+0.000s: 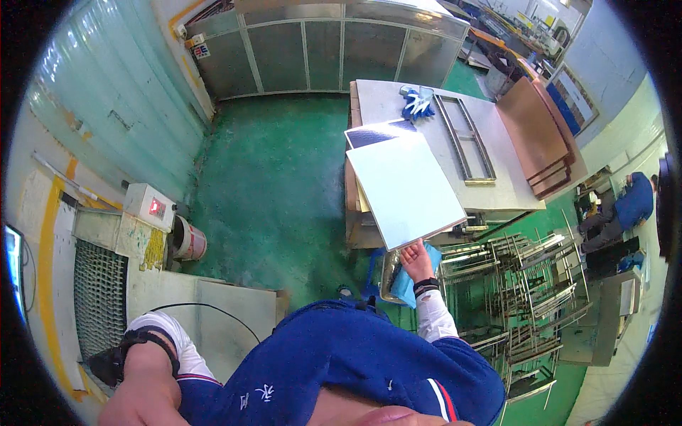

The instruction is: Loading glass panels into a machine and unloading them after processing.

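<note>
A flat white rectangular panel (pixel 406 188) lies slanted over the near left part of the worktable (pixel 426 142). My right hand (pixel 415 260) grips its near edge, fingers closed at that edge, with a dark band round the wrist. Under the panel's far end, a shiny dark-blue and silver sheet (pixel 381 133) sticks out. My left hand (pixel 138 394) is raised close at the lower left, a black band round its wrist. Its fingers are cut off by the picture's edge, so their state is hidden.
Blue-and-white gloves (pixel 418 103) and a metal frame (pixel 465 138) lie on the worktable; brown boards (pixel 533 131) lean at its right. Metal racks (pixel 526 298) stand to my right. A control box (pixel 149 206) and a bucket (pixel 190 239) are left. Another person (pixel 629 206) sits far right.
</note>
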Available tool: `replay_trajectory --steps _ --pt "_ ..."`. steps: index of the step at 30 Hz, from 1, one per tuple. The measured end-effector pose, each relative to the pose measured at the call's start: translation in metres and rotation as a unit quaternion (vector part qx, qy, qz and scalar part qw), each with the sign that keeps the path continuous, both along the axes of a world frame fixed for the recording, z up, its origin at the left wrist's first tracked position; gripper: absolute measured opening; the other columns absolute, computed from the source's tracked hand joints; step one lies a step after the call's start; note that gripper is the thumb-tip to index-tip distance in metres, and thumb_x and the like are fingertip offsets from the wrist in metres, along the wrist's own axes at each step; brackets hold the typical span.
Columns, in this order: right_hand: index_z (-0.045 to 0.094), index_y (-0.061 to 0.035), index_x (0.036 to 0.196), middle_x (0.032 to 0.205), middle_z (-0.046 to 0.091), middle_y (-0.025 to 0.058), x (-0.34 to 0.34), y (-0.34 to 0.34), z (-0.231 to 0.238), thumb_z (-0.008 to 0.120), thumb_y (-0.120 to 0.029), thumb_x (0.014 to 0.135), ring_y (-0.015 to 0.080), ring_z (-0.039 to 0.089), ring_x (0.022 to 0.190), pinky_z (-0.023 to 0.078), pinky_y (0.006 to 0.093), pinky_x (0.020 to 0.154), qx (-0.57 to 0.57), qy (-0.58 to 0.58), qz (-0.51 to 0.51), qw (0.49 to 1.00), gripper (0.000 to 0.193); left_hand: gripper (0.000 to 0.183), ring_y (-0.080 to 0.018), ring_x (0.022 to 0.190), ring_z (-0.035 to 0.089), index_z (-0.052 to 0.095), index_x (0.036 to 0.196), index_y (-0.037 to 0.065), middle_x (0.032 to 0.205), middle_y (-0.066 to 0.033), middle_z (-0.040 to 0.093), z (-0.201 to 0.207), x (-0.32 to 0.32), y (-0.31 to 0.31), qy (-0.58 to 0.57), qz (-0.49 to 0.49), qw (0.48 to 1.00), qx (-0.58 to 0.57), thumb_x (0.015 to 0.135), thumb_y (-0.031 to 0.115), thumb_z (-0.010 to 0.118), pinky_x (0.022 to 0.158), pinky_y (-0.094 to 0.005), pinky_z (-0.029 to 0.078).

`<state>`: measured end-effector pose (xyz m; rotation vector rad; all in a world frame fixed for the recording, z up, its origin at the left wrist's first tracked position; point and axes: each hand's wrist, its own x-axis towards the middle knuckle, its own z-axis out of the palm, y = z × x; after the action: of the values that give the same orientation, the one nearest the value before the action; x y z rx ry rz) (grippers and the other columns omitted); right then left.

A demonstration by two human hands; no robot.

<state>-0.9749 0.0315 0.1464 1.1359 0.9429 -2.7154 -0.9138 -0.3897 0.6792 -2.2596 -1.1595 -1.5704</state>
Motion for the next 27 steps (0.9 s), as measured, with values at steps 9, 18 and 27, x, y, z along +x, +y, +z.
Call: replay_trajectory --steps 9,18,27 --pt "0.052 -0.0074 0.08 0.075 0.057 0.0075 -0.009 -0.026 -0.011 0.058 -0.035 0.091 0.0269 0.061 0.083 0.05 0.0405 0.076 -0.1 -0.015 0.112 0.988 0.031 0.012 -0.017 0.049 0.04 0.045 0.071 0.003 0.064 -0.0066 0.045 -0.013 -0.01 0.066 0.149 0.32 0.921 0.165 0.069 0.005 0.057 0.042 -0.029 0.034" --pt "0.055 -0.0078 0.097 0.086 0.063 0.0116 -0.012 -0.021 -0.005 0.05 -0.028 0.095 0.0259 0.063 0.08 0.052 0.0357 0.071 -0.074 -0.024 0.124 0.989 0.021 0.015 -0.0091 0.053 0.046 0.042 0.073 0.011 0.063 0.0021 0.046 0.002 -0.042 0.092 0.263 0.104 0.932 0.225 0.083 0.01 0.053 0.046 -0.0238 0.039" --pt "0.055 -0.0113 0.094 0.079 0.061 0.0073 0.011 0.023 0.008 0.052 -0.027 0.094 0.0212 0.061 0.074 0.05 0.0334 0.065 -0.005 -0.025 0.1 0.995 0.016 0.023 -0.0204 0.087 0.063 0.058 0.109 0.004 0.095 -0.0091 0.064 0.018 -0.047 0.117 -0.14 -0.249 0.954 -0.09 0.089 0.012 0.048 0.072 -0.0356 0.052"
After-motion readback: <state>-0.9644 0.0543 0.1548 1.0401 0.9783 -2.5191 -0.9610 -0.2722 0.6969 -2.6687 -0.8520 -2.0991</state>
